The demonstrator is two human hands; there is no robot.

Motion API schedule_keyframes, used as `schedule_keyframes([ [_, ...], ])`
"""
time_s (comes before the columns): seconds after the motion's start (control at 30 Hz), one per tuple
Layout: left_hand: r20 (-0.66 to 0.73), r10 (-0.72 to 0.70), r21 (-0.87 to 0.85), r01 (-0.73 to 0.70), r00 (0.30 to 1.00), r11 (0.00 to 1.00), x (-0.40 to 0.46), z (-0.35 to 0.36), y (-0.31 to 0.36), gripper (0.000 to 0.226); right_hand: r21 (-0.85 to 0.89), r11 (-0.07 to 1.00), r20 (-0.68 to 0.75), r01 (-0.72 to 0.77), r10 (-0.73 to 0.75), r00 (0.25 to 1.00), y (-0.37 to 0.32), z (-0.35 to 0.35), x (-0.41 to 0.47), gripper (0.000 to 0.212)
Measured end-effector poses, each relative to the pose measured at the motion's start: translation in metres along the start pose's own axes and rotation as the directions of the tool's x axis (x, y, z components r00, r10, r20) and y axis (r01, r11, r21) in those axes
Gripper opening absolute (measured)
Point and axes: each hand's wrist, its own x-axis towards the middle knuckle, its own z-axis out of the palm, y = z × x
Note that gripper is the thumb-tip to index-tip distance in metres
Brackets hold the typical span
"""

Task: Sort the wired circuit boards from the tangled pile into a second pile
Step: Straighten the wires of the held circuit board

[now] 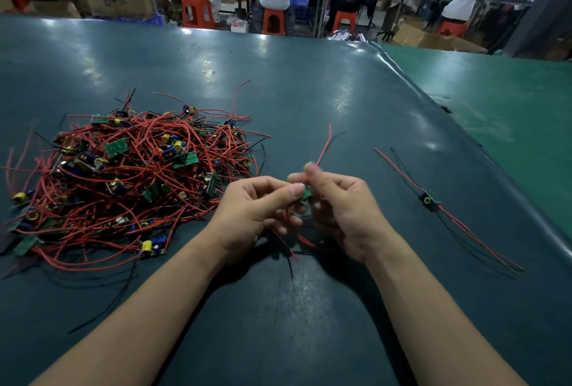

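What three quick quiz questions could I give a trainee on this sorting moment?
1. True or false: the tangled pile lies to the left of both hands.
2. How many boards lie sorted at the right? A) none B) one C) five
3. Fill in: the left hand and right hand hold one small green ____ between them.

Key: 1 true. 2 B, the sorted board. 3 board.

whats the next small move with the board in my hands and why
Probably carry the held board right and lay it beside the sorted board. Both hands, left and right, grip it clear of the tangled pile, its wires hanging loose.
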Motion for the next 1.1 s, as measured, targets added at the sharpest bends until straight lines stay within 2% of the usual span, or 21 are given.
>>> schedule_keyframes([
  [0.1, 0.023, -0.011, 0.066, 0.01, 1.0, 0.998, -0.001, 0.001, -0.001, 0.018, 0.011, 0.998, -0.034, 0.056, -0.056, 0.998, 0.0, 0.002, -0.001, 0.023],
  [0.23, 0.091, -0.049, 0.119, 0.038, 0.995, 0.992, -0.001, -0.002, 0.0, 0.022, 0.114, 0.984, -0.249, 0.141, -0.109, 0.962, -0.008, -0.013, 0.007, 0.024],
  [0.37, 0.199, -0.078, 0.162, 0.046, 0.977, 0.986, -0.004, -0.002, 0.002, 0.01, 0.245, 0.952, -0.432, 0.183, -0.062, 0.9, -0.011, -0.029, 0.013, 0.025],
  [0.43, 0.21, -0.077, 0.138, 0.048, 0.975, 0.989, -0.004, -0.004, 0.002, 0.009, 0.293, 0.935, -0.496, 0.201, -0.031, 0.868, -0.011, -0.031, 0.013, 0.034],
  [0.53, 0.202, -0.049, 0.01, 0.048, 0.978, 0.999, -0.005, -0.006, 0.002, 0.01, 0.388, 0.895, -0.538, 0.217, 0.029, 0.842, -0.013, -0.034, 0.014, 0.034],
  [0.57, 0.184, -0.026, -0.046, 0.035, 0.982, 0.998, -0.005, -0.006, 0.002, 0.008, 0.383, 0.902, -0.529, 0.2, 0.036, 0.848, -0.014, -0.034, 0.013, 0.035],
  [0.63, 0.107, 0.036, -0.119, -0.023, 0.994, 0.993, -0.002, -0.006, 0.0, 0.009, 0.234, 0.959, -0.454, 0.161, -0.038, 0.89, -0.016, -0.026, 0.009, 0.038],
  [0.73, -0.029, 0.073, -0.173, -0.077, 0.997, 0.982, 0.005, -0.005, -0.003, 0.022, -0.092, 0.967, -0.14, 0.238, -0.249, 0.958, -0.01, -0.001, -0.002, 0.039],
  [0.8, -0.085, 0.077, -0.167, -0.09, 0.993, 0.982, 0.008, -0.006, -0.004, 0.027, -0.159, 0.922, 0.018, 0.352, -0.354, 0.935, -0.008, 0.008, -0.008, 0.028],
  [0.93, -0.107, 0.19, 0.017, -0.19, 0.976, 0.982, 0.006, -0.005, -0.009, 0.023, -0.107, 0.939, 0.026, 0.328, -0.327, 0.945, -0.011, -0.002, -0.009, 0.023],
  [1.03, -0.103, 0.264, 0.073, -0.258, 0.959, 0.963, 0.008, -0.004, -0.012, 0.019, -0.209, 0.942, 0.038, 0.262, -0.259, 0.965, -0.005, -0.003, -0.005, 0.031],
  [1.1, -0.103, 0.268, 0.08, -0.26, 0.958, 0.962, 0.009, -0.007, -0.013, 0.025, -0.258, 0.946, 0.055, 0.195, -0.187, 0.981, 0.0, -0.002, -0.004, 0.035],
])
